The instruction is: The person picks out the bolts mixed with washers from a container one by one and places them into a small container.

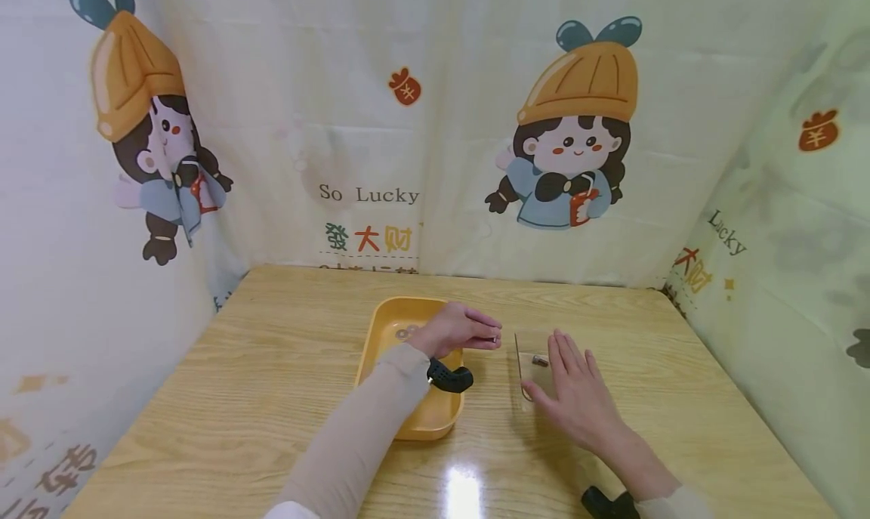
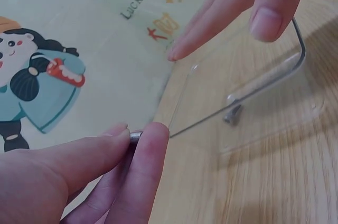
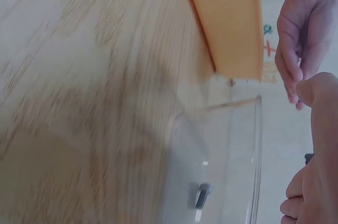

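Observation:
Between the thumb and fingertips of my left hand point(image 1: 457, 329) I pinch a small metal threaded piece point(image 2: 135, 137); only a short length shows in the left wrist view. That hand reaches past the right side of the yellow tray, close to the left rim of a clear plastic box point(image 1: 518, 356). My right hand point(image 1: 578, 390) extends its fingers over the box's right side, holding nothing, with the thumb near the front of the rim. Inside the box lies a small metal bolt point(image 3: 202, 196), also visible in the left wrist view.
A yellow tray point(image 1: 418, 434) stands left of the box, partly covered by my left arm. Several washers point(image 1: 403, 334) lie toward its back. Both sit on a wood-grain table point(image 1: 272, 368), with printed cloth point(image 1: 462, 149) hanging behind and at the sides.

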Tool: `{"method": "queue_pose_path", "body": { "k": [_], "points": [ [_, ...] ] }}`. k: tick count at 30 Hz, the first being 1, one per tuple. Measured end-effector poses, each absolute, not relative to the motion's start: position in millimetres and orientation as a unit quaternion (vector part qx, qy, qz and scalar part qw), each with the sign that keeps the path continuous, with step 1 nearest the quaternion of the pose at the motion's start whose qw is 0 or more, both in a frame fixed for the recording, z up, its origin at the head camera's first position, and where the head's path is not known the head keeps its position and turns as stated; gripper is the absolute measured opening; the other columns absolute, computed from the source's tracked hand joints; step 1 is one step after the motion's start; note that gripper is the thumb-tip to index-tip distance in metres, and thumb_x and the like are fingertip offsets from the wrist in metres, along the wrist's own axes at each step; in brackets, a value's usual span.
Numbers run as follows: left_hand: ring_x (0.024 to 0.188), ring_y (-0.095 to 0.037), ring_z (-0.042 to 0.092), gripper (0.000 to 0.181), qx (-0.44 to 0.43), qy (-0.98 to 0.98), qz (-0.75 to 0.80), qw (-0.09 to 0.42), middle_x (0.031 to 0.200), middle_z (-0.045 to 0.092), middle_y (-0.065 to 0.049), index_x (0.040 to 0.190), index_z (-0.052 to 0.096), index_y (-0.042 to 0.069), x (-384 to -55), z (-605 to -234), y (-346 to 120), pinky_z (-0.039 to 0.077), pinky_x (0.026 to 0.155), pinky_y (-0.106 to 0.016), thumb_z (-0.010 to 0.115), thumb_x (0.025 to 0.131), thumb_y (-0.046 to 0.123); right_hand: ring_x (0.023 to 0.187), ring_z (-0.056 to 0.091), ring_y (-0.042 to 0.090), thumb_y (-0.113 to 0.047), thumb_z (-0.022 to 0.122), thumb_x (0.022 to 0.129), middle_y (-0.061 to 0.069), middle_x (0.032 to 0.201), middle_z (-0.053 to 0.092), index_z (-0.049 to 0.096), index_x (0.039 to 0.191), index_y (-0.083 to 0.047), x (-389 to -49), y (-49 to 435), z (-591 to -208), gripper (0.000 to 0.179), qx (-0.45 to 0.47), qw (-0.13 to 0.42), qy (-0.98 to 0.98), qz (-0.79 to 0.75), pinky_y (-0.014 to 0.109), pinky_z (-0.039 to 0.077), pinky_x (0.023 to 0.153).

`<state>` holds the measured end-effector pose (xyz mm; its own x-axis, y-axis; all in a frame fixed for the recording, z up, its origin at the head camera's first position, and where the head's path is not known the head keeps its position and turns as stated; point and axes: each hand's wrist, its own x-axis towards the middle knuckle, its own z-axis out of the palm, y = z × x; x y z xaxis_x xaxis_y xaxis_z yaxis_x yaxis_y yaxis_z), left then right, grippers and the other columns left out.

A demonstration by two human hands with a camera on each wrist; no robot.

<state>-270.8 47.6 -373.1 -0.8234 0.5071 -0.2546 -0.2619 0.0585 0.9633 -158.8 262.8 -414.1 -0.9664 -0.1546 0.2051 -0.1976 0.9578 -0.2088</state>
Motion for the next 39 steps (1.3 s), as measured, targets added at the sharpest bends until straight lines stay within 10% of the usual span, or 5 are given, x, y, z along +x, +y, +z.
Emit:
{"method": "queue_pose_path", "body": {
  "k": [39],
  "points": [
    [0.083, -0.026, 0.076, 0.011, 0.083, 0.729, 0.629, 0.254, 0.093, 0.075, -0.021, 0.098, 0.074, -0.007, -253.2, -387.4, 116.0, 0.064, 0.074, -0.029, 0.068, 0.091, -0.001, 0.148, 0.019, 0.048, -0.055, 0.048, 0.1, 0.031, 0.161, 0.018, 0.021, 0.152, 0.012, -158.6, 284.9, -445.2, 0.089, 0.064, 0.105, -0.985, 0.119, 0.068, 0.02, 0.118]
  ]
}}
